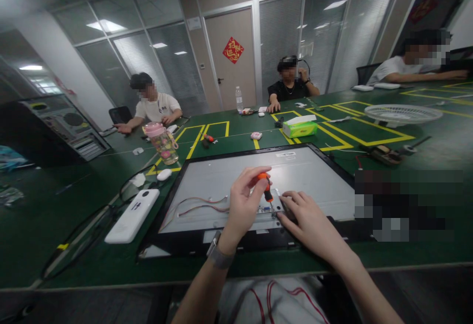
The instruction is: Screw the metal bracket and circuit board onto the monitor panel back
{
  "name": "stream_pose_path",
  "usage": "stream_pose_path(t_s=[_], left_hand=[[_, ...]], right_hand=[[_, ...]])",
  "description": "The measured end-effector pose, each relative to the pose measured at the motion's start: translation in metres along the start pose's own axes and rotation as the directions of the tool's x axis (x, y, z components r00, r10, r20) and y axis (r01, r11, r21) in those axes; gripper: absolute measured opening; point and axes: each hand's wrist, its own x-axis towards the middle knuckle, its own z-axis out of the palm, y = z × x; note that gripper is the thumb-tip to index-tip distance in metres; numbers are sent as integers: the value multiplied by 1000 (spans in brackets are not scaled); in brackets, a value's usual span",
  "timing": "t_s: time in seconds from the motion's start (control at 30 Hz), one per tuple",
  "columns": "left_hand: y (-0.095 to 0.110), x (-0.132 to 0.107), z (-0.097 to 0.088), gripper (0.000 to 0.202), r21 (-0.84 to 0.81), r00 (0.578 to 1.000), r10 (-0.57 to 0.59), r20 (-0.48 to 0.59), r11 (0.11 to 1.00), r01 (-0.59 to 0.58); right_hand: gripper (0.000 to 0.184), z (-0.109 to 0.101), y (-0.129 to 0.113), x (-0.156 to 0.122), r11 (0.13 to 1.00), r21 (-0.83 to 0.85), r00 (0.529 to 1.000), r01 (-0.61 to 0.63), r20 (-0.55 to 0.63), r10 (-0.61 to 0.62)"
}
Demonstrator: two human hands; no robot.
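Note:
A flat monitor panel (314,171) lies face down on the green table, its grey metal back up, with thin coloured wires (199,205) across its lower left. My left hand (244,200) is closed round an orange-handled screwdriver (266,186), held upright with its tip on a small circuit board (268,209) near the panel's front edge. My right hand (306,218) rests flat beside that board, fingers spread and pressing on the panel, touching its edge. A watch sits on my left wrist.
A white power strip (133,215) with black cables lies left of the panel. A pink-lidded bottle (162,141), a green tissue box (300,126), a white fan grille (402,113) and a computer case (55,126) stand around. Three people sit at the far side.

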Motion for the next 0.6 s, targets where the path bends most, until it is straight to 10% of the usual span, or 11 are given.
stream_pose_path(t_s=[0.6], left_hand=[[-4, 0, -2, 16, 291, 984, 146, -102, 950, -111]], right_hand=[[26, 1, 1, -1, 1000, 9, 997, 27, -67, -27]])
